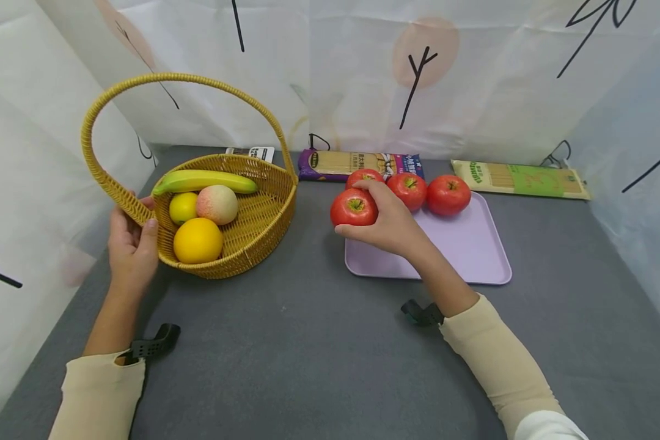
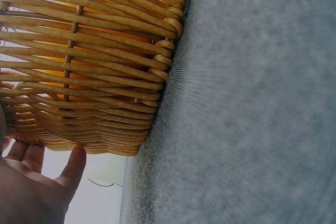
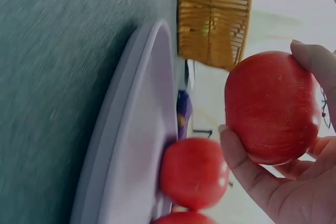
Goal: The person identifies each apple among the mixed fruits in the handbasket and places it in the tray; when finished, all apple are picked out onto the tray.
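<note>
My right hand (image 1: 387,220) grips a red apple (image 1: 354,208) between thumb and fingers. The right wrist view shows this apple (image 3: 273,107) raised above the lilac tray (image 1: 456,256), at its left end. Three more red apples (image 1: 448,195) sit along the tray's back. On the left stands a yellow wicker basket (image 1: 253,250) with a tall arched handle. My left hand (image 1: 134,244) holds the basket's left side where handle meets rim, thumb at the front. Inside lie a banana (image 1: 203,181), a peach (image 1: 217,204), an orange (image 1: 198,241) and a yellow lemon-like fruit (image 1: 183,208).
A purple noodle packet (image 1: 357,165) and a green-and-cream noodle packet (image 1: 522,179) lie along the back of the grey table (image 1: 297,342). Behind the basket is a small black-and-white packet (image 1: 253,153). White printed curtains (image 1: 352,73) enclose the back and sides.
</note>
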Motion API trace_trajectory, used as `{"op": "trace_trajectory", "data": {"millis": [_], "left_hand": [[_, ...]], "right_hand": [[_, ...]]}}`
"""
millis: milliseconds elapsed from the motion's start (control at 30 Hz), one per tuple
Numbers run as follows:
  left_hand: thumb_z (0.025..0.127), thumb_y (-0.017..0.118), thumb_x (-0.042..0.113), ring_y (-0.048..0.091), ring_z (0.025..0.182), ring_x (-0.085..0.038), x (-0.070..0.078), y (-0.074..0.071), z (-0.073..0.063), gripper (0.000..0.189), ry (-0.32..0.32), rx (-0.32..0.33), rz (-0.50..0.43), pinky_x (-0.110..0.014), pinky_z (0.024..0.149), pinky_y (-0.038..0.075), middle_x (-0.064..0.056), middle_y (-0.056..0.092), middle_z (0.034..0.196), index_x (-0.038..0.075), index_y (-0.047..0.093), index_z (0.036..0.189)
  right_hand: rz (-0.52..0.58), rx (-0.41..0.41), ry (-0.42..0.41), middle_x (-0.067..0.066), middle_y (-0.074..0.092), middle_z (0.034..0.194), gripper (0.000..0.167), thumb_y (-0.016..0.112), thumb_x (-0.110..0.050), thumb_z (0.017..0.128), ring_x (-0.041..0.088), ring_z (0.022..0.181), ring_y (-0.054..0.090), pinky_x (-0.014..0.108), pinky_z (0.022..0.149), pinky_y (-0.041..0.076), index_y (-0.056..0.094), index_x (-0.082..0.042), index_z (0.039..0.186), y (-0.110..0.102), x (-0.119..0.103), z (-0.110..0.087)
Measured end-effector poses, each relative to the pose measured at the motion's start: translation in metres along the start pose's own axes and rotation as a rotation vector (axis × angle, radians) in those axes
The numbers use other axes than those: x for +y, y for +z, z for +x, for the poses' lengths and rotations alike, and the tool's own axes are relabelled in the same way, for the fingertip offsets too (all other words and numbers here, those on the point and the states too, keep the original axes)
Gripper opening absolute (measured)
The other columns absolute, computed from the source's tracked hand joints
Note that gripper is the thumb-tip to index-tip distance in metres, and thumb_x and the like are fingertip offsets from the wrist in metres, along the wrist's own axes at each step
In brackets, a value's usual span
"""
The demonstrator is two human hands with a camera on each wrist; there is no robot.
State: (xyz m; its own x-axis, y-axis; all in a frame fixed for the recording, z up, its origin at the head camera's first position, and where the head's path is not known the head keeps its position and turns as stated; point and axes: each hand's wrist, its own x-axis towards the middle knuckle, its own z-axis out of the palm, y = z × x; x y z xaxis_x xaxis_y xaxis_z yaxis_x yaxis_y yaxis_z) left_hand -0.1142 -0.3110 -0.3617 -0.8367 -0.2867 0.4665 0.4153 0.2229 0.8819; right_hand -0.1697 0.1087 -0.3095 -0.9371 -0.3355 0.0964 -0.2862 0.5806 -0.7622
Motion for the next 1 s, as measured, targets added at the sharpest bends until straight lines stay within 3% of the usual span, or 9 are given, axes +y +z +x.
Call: {"op": "trace_trajectory", "data": {"millis": [233, 467, 733, 1000], "left_hand": [[0.101, 0.045, -0.006, 0.045, 0.131, -0.026, -0.001, -0.001, 0.002, 0.051, 0.0, -0.004, 0.025, -0.023, 0.109, 0.036, -0.019, 0.05, 0.138, 0.005, 0.036, 0.15], [0.101, 0.045, -0.006, 0.045, 0.131, -0.027, 0.0, -0.001, 0.0, 0.051, -0.004, -0.006, 0.007, -0.024, 0.109, 0.035, -0.021, 0.049, 0.138, 0.004, 0.036, 0.15], [0.102, 0.045, -0.005, 0.046, 0.131, -0.024, 0.001, -0.002, 0.001, 0.052, -0.011, 0.001, 0.075, -0.024, 0.11, 0.035, -0.017, 0.05, 0.138, 0.007, 0.035, 0.152], [0.101, 0.045, -0.007, 0.045, 0.131, -0.027, -0.002, 0.0, 0.001, 0.052, -0.009, 0.002, -0.031, -0.025, 0.11, 0.036, -0.019, 0.05, 0.137, 0.004, 0.036, 0.15]], "right_hand": [[-0.026, -0.031, 0.071, 0.006, 0.048, 0.135, 0.082, 0.085, -0.041, 0.077, 0.025, 0.122, 0.046, 0.05, 0.089, 0.053, 0.043, -0.014, 0.143, -0.008, 0.013, -0.004], [-0.096, -0.118, 0.093, 0.011, 0.044, 0.138, 0.08, 0.083, -0.033, 0.081, 0.027, 0.127, 0.043, 0.052, 0.096, 0.05, 0.041, -0.008, 0.145, -0.009, 0.025, -0.009], [-0.144, -0.087, 0.073, 0.01, 0.048, 0.136, 0.068, 0.083, -0.023, 0.082, 0.027, 0.127, 0.042, 0.054, 0.097, 0.049, 0.05, -0.009, 0.14, -0.014, 0.024, -0.01], [-0.168, -0.07, 0.062, 0.009, 0.049, 0.133, 0.068, 0.084, -0.026, 0.082, 0.026, 0.125, 0.044, 0.052, 0.094, 0.051, 0.051, -0.011, 0.14, -0.014, 0.028, -0.011]]}}
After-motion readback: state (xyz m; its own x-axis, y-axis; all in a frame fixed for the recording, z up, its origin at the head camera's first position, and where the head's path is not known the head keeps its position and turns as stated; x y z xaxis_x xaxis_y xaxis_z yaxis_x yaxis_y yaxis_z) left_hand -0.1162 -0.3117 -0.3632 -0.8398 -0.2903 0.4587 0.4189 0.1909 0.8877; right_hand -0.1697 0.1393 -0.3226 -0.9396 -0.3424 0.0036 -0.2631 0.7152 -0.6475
